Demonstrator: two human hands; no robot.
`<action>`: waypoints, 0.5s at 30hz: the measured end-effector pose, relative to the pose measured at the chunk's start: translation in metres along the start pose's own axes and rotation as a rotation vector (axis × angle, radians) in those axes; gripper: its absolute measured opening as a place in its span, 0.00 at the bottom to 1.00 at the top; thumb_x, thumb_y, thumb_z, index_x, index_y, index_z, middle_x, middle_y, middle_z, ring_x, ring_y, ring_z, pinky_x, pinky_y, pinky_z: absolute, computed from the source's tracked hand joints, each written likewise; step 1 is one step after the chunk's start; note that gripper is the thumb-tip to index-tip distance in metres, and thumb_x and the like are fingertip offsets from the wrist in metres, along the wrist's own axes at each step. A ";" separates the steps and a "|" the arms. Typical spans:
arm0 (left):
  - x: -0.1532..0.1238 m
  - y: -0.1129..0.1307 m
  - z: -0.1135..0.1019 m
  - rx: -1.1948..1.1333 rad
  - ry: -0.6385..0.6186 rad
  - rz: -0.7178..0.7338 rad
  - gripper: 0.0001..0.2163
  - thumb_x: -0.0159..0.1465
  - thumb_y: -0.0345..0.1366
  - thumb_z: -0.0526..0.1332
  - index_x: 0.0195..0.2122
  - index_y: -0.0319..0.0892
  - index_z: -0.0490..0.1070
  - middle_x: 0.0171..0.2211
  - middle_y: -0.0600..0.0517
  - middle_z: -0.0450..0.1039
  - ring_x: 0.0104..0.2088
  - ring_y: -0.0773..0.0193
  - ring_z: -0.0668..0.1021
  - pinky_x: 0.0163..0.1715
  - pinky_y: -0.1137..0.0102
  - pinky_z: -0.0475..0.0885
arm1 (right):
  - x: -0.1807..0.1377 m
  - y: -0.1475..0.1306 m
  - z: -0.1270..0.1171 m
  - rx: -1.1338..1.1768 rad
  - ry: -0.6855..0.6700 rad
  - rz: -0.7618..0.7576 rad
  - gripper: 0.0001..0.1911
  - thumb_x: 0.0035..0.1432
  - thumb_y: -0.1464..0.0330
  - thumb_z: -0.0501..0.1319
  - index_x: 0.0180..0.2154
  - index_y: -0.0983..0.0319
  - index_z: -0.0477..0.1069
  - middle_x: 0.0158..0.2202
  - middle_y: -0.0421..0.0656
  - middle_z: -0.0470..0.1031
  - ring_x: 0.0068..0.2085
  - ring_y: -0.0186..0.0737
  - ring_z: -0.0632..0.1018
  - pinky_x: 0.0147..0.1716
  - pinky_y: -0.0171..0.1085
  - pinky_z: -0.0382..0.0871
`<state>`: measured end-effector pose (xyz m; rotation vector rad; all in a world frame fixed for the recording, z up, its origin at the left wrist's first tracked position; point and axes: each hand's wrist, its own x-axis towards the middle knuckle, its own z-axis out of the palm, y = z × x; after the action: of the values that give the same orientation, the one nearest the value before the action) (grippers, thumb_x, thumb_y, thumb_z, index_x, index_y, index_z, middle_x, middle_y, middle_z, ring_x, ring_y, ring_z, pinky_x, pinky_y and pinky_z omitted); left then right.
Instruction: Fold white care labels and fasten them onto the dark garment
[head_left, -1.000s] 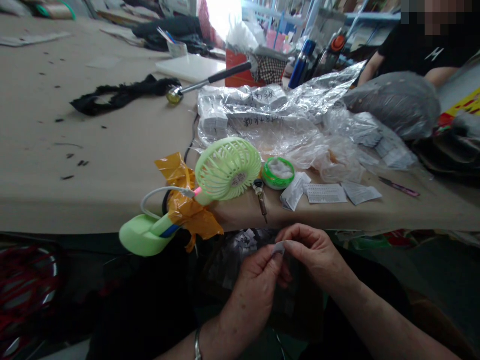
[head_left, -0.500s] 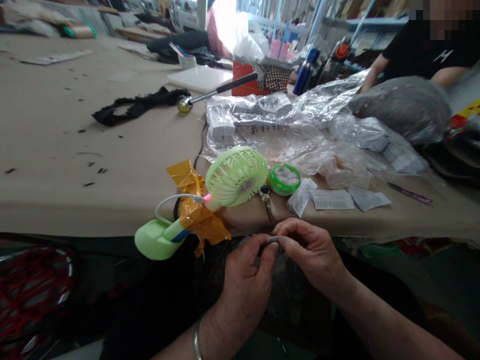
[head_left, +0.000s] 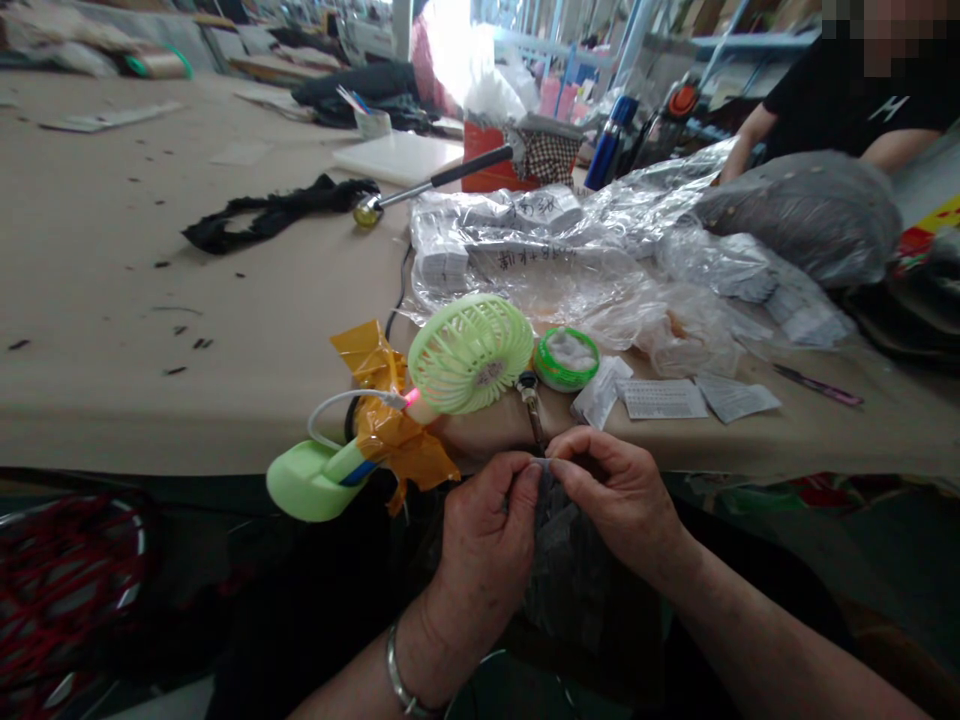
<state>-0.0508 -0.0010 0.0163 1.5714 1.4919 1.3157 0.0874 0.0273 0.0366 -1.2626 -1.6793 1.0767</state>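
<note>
My left hand (head_left: 491, 530) and my right hand (head_left: 619, 495) meet at the table's front edge, fingertips nearly touching. Between their thumbs and forefingers they pinch a small pale grey strip (head_left: 541, 463), mostly covered by the fingers, so its kind is unclear. Just beyond the fingertips, a thin metal rod with a dark knob (head_left: 531, 398) lies over the edge. Behind it sit a green bowl (head_left: 546, 372) with white fluffy filling and a light green fan (head_left: 472, 352), fixed to the edge with brown tape (head_left: 409, 440).
Printed paper slips (head_left: 664, 398) and a thin pink-and-black tool (head_left: 817, 384) lie to the right. Clear plastic bags (head_left: 540, 265) cover the table behind. A black cloth strip (head_left: 262, 215) and a long-handled metal tool (head_left: 431, 185) lie farther back. Another person (head_left: 847, 110) sits at upper right.
Both hands have risen slightly toward the table edge and the metal rod, with the small strip still pinched between them. The strip now shows less between the fingertips.
</note>
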 end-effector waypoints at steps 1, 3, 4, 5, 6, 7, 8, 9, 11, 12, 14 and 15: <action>0.000 0.000 0.000 -0.003 -0.002 -0.004 0.06 0.62 0.29 0.57 0.31 0.41 0.73 0.22 0.58 0.72 0.23 0.73 0.72 0.24 0.80 0.65 | 0.000 0.000 0.000 -0.005 0.003 -0.001 0.04 0.56 0.68 0.59 0.30 0.61 0.70 0.28 0.38 0.71 0.30 0.32 0.71 0.30 0.32 0.65; 0.000 -0.001 0.000 -0.014 -0.003 -0.009 0.06 0.62 0.29 0.57 0.31 0.41 0.73 0.22 0.58 0.72 0.22 0.73 0.72 0.23 0.80 0.64 | 0.001 0.001 0.001 -0.019 0.010 -0.003 0.04 0.56 0.68 0.58 0.30 0.61 0.70 0.28 0.38 0.71 0.29 0.32 0.71 0.30 0.32 0.64; 0.001 -0.001 0.000 -0.018 -0.004 -0.011 0.06 0.62 0.29 0.57 0.31 0.41 0.73 0.22 0.58 0.72 0.22 0.73 0.72 0.23 0.81 0.64 | 0.001 0.002 0.001 -0.023 0.013 -0.004 0.04 0.56 0.69 0.58 0.30 0.61 0.70 0.28 0.38 0.71 0.29 0.32 0.71 0.30 0.32 0.64; 0.001 -0.001 0.000 -0.024 -0.003 -0.010 0.06 0.62 0.29 0.57 0.31 0.41 0.73 0.22 0.58 0.72 0.22 0.73 0.72 0.23 0.81 0.64 | 0.001 0.002 0.001 -0.024 0.017 -0.006 0.04 0.56 0.69 0.58 0.30 0.61 0.70 0.28 0.38 0.71 0.29 0.32 0.71 0.30 0.32 0.64; 0.001 -0.001 0.000 -0.029 -0.002 -0.007 0.06 0.62 0.29 0.57 0.31 0.41 0.73 0.22 0.59 0.71 0.22 0.74 0.71 0.23 0.81 0.64 | 0.001 0.002 0.002 -0.023 0.020 -0.009 0.04 0.56 0.68 0.58 0.30 0.61 0.70 0.28 0.38 0.71 0.29 0.32 0.71 0.30 0.32 0.64; 0.001 -0.001 0.000 -0.034 0.000 -0.005 0.06 0.62 0.29 0.57 0.31 0.42 0.73 0.22 0.59 0.71 0.22 0.74 0.71 0.23 0.81 0.64 | 0.001 0.002 0.002 -0.021 0.025 -0.011 0.05 0.56 0.68 0.58 0.30 0.61 0.70 0.27 0.38 0.71 0.29 0.32 0.70 0.30 0.32 0.64; 0.001 -0.001 0.000 -0.038 -0.003 -0.003 0.06 0.62 0.29 0.57 0.31 0.42 0.73 0.22 0.59 0.71 0.22 0.74 0.71 0.23 0.81 0.64 | 0.002 0.002 0.003 -0.021 0.033 -0.013 0.05 0.56 0.68 0.58 0.30 0.61 0.70 0.27 0.38 0.71 0.29 0.32 0.70 0.29 0.31 0.64; 0.001 -0.002 0.001 -0.040 -0.001 -0.002 0.06 0.62 0.29 0.57 0.31 0.42 0.73 0.22 0.59 0.71 0.22 0.74 0.71 0.23 0.81 0.64 | 0.002 0.002 0.003 -0.022 0.040 -0.016 0.05 0.56 0.68 0.59 0.29 0.62 0.70 0.26 0.37 0.71 0.28 0.31 0.70 0.29 0.31 0.64; 0.002 -0.002 0.002 -0.044 0.010 -0.004 0.07 0.62 0.29 0.57 0.31 0.42 0.73 0.22 0.59 0.71 0.22 0.74 0.71 0.23 0.81 0.64 | 0.002 0.002 0.004 -0.023 0.054 -0.015 0.04 0.56 0.69 0.59 0.30 0.62 0.71 0.26 0.37 0.70 0.27 0.31 0.69 0.28 0.31 0.63; 0.002 -0.003 0.002 -0.045 0.015 -0.007 0.06 0.62 0.29 0.57 0.30 0.42 0.73 0.22 0.59 0.71 0.22 0.73 0.71 0.23 0.81 0.64 | 0.002 0.002 0.004 -0.019 0.059 -0.012 0.04 0.56 0.69 0.59 0.30 0.62 0.71 0.25 0.36 0.70 0.27 0.30 0.69 0.27 0.30 0.63; 0.003 -0.004 0.003 -0.051 0.027 -0.012 0.06 0.62 0.30 0.57 0.30 0.42 0.73 0.22 0.59 0.71 0.23 0.73 0.71 0.23 0.80 0.64 | 0.002 0.002 0.005 -0.003 0.072 -0.008 0.05 0.56 0.68 0.59 0.30 0.62 0.71 0.25 0.36 0.70 0.26 0.30 0.68 0.26 0.30 0.63; 0.003 -0.004 0.003 -0.053 0.030 -0.015 0.06 0.62 0.30 0.57 0.30 0.42 0.73 0.22 0.59 0.72 0.23 0.73 0.72 0.24 0.80 0.65 | 0.002 0.003 0.006 0.007 0.077 -0.005 0.05 0.56 0.68 0.59 0.30 0.62 0.71 0.24 0.36 0.70 0.26 0.29 0.68 0.26 0.30 0.63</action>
<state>-0.0501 0.0035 0.0125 1.5105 1.4721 1.3650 0.0826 0.0290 0.0324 -1.2793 -1.6188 1.0172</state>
